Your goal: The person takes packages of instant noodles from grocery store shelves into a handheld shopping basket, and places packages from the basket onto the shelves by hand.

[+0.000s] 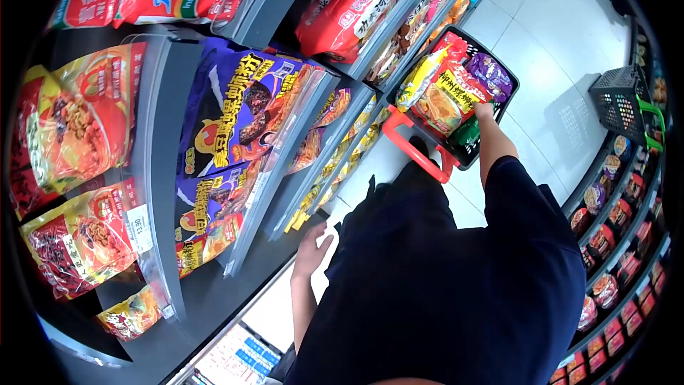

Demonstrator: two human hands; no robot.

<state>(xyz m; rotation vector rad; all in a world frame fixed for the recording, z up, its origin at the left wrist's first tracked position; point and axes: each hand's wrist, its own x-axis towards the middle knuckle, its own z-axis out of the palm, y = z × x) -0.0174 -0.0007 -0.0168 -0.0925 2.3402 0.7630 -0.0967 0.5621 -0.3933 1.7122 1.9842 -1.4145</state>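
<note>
A black shopping basket [511,71] with a red handle [415,148] stands on the floor ahead of me. Inside lie a red and yellow noodle packet [443,103], a yellow packet [422,84], a purple packet [490,75] and a green one [467,132]. My right hand [484,110] reaches into the basket, closed at the right edge of the red and yellow noodle packet; its fingertips are partly hidden. My left hand [311,248] hangs at my side near the lower shelf, holding nothing, thumb and fingers apart.
Shelves on the left carry purple noodle packets [239,103], red noodle packs [349,11] and yellow-red bags [82,117]. Cup noodles [604,289] line a curved shelf on the right. Another black basket [618,103] with green handles stands across the tiled floor [531,32].
</note>
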